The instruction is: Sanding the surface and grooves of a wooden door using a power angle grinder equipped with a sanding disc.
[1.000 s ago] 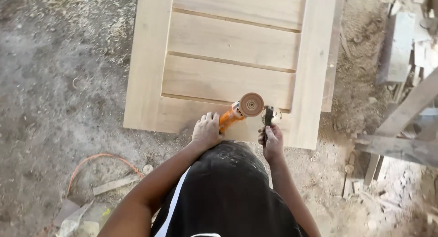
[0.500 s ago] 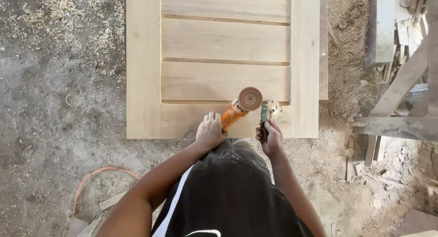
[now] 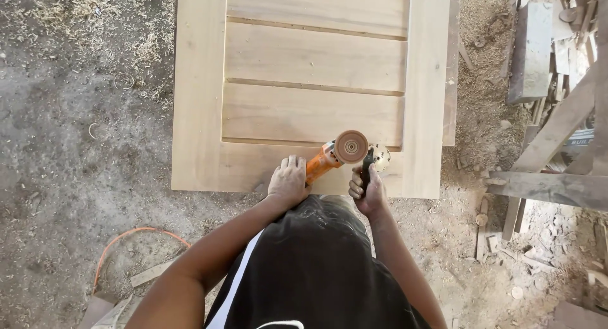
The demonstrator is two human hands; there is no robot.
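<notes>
The orange sander (image 3: 335, 155) with a round brown disc sits near the wooden door's (image 3: 310, 63) bottom edge. Left hand (image 3: 288, 180) grasps its body, right hand (image 3: 367, 189) its black handle. Dirt ground (image 3: 82, 145) lies open around.

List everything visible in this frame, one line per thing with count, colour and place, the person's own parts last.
wooden panelled door: one, pale tan, flat on the ground, centre top
angle grinder: one, orange body with a brown sanding disc, on the door's bottom rail
side handle: one, black, right of the disc
cord: one, orange, curved on the dirt at lower left
wood shavings: scattered, straw-coloured, upper left ground
timber offcuts: several, grey-brown, stacked at right
wood scrap: one, pale, lower left by the cord
left hand: one, gripping the grinder's orange body
right hand: one, gripping the black side handle
</notes>
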